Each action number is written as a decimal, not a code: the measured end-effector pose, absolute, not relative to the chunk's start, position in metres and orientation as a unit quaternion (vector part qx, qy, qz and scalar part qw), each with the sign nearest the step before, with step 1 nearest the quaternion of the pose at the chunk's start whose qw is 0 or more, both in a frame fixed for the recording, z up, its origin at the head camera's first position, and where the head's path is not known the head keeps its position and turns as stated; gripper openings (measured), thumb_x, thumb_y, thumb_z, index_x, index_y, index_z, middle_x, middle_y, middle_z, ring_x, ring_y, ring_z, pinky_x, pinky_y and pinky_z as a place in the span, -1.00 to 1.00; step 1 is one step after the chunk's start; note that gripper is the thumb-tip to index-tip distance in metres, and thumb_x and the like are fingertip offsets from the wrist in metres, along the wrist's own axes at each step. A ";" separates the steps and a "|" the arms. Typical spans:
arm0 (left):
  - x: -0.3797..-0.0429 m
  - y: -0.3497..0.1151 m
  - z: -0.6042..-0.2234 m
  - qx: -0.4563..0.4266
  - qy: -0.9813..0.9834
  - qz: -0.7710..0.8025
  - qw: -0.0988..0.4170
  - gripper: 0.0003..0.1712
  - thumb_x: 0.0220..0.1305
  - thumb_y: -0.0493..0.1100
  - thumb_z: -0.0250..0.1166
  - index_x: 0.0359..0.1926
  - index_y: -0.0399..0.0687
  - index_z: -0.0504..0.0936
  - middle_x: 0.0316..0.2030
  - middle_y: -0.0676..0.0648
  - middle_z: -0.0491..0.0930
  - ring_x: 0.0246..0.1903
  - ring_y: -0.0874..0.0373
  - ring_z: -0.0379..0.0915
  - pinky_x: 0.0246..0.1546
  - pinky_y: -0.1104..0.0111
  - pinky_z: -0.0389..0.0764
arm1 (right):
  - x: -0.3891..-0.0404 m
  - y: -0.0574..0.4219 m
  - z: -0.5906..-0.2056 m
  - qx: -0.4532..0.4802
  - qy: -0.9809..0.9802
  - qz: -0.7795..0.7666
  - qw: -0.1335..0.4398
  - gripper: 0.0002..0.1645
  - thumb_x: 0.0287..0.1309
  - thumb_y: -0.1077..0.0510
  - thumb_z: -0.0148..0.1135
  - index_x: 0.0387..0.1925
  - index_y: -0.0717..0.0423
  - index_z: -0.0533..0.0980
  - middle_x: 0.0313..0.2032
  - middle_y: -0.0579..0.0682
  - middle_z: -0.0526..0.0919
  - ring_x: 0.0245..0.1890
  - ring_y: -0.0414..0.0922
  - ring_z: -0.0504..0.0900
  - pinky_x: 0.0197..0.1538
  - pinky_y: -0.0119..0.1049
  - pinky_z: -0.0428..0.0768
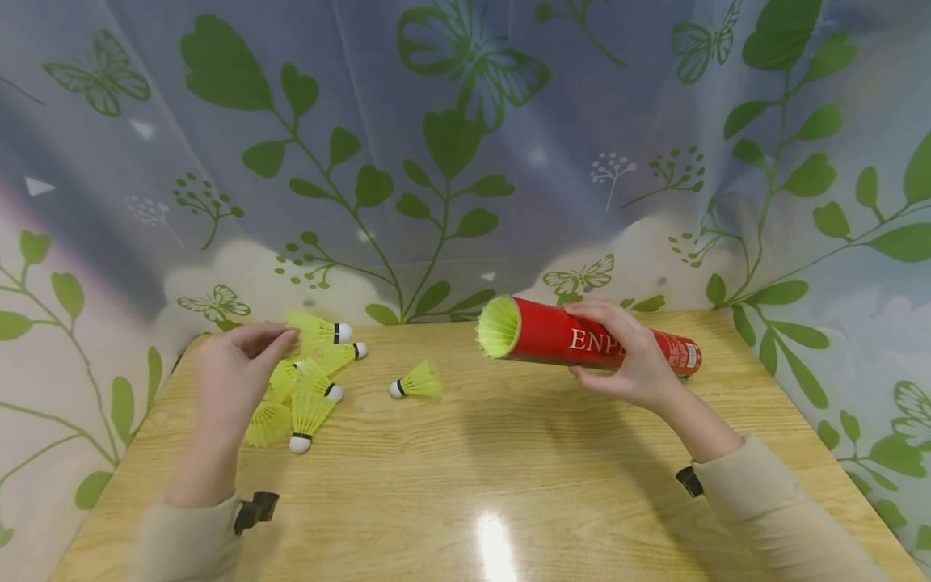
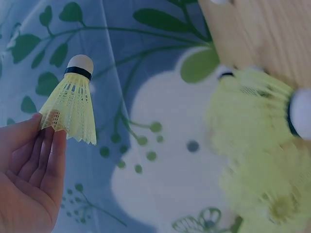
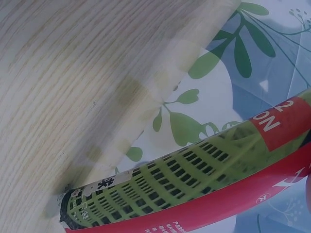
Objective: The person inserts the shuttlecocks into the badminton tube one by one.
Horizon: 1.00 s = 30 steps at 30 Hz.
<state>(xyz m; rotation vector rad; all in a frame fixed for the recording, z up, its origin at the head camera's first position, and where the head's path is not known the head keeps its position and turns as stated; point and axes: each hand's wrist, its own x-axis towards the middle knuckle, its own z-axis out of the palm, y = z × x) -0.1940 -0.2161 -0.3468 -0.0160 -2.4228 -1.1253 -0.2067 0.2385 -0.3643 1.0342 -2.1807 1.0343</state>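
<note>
My left hand (image 1: 240, 376) pinches a yellow shuttlecock (image 2: 73, 102) by its skirt edge between thumb and fingers. In the left wrist view its white cork points up. A pile of yellow shuttlecocks (image 1: 311, 411) lies on the table just below and beside that hand. My right hand (image 1: 636, 364) grips a red tube (image 1: 541, 330) around its middle, tilted with the open mouth to the left. A yellow skirt (image 1: 499, 327) fills the mouth. Through the tube's clear side (image 3: 160, 179) in the right wrist view, stacked mesh skirts show.
One shuttlecock (image 1: 420, 380) lies alone on the wooden table (image 1: 407, 501), between the pile and the tube. Behind the table's back edge hangs a curtain (image 1: 465, 210) with leaves and butterflies. Black straps (image 1: 254, 512) sit at the sleeve cuffs.
</note>
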 end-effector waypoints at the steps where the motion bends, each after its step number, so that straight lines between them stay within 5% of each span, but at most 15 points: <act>1: -0.195 -0.212 -0.345 -0.014 -0.879 -0.414 0.236 -0.74 0.22 -0.06 0.30 -0.21 -0.15 0.73 -0.31 -0.16 0.72 -0.48 0.57 0.52 -0.52 0.65 0.53 | -0.204 0.236 -0.360 0.383 -0.802 0.380 0.256 -0.15 -0.40 0.42 0.45 0.12 0.29 0.42 0.09 0.25 0.50 0.20 -0.10 0.40 0.25 -0.49 0.32; 15: -0.208 -0.149 -0.312 -0.118 -0.842 -0.454 0.265 -0.84 0.13 -0.14 0.39 -0.30 -0.11 0.77 -0.39 -0.08 0.73 -0.49 0.54 0.54 -0.43 0.63 0.56 | -0.198 0.228 -0.351 0.385 -0.802 0.377 0.258 -0.18 -0.40 0.46 0.44 0.09 0.37 0.42 0.07 0.29 0.50 0.18 -0.02 0.41 0.25 -0.53 0.31; 23: -0.200 -0.118 -0.299 -0.183 -0.820 -0.475 0.262 -0.90 0.09 -0.18 0.41 -0.35 -0.10 0.77 -0.44 -0.03 0.73 -0.49 0.28 0.63 -0.47 0.56 0.58 | -0.196 0.227 -0.349 0.386 -0.801 0.377 0.261 -0.18 -0.42 0.47 0.44 0.08 0.38 0.42 0.06 0.32 0.50 0.21 -0.06 0.39 0.27 -0.52 0.29; 30: -0.192 -0.099 -0.290 -0.205 -0.809 -0.487 0.259 -0.91 0.08 -0.20 0.42 -0.37 -0.12 0.77 -0.46 -0.03 0.73 -0.50 0.26 0.64 -0.44 0.52 0.62 | -0.199 0.229 -0.352 0.385 -0.801 0.378 0.259 -0.17 -0.41 0.46 0.45 0.09 0.37 0.42 0.06 0.32 0.50 0.21 -0.06 0.38 0.28 -0.51 0.28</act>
